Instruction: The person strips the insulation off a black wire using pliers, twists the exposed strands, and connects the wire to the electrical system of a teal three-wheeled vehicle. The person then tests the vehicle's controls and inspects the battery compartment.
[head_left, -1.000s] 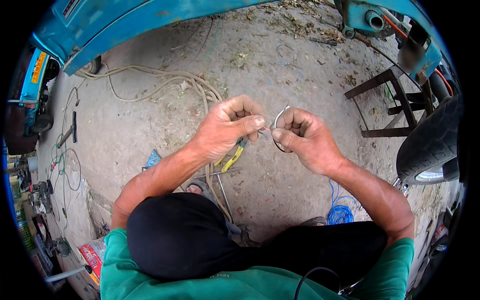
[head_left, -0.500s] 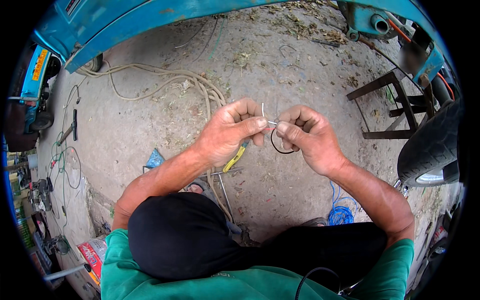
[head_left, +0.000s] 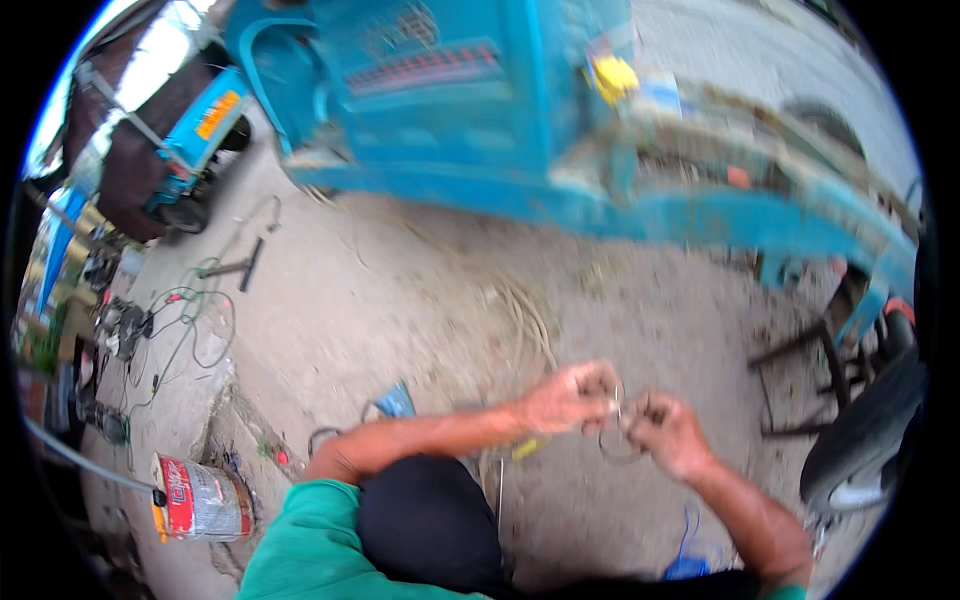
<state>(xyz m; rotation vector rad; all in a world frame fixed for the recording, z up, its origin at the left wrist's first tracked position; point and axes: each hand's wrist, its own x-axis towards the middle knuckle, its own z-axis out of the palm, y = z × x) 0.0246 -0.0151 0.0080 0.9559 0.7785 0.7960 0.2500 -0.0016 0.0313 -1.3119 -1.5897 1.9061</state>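
Note:
My left hand and my right hand meet close together above the concrete floor, fingers pinched. Between them shows a thin white wire, smeared by motion. A dark wire loops down from beside my right fingers. Both hands appear closed on the wires, though their tips are blurred. Below my left hand is a yellow-handled tool; whether it lies on the ground or hangs from the hand, I cannot tell.
A blue vehicle frame spans the far side. To the right stand a tyre and a dark metal stand. Beige hose lies ahead. Left are green cables and a red-and-white can; blue wire lies near my right arm.
The view has swung upward and to the left, showing more of the blue vehicle and the can. My hands sit lower in the picture, still pinching the wires close together.

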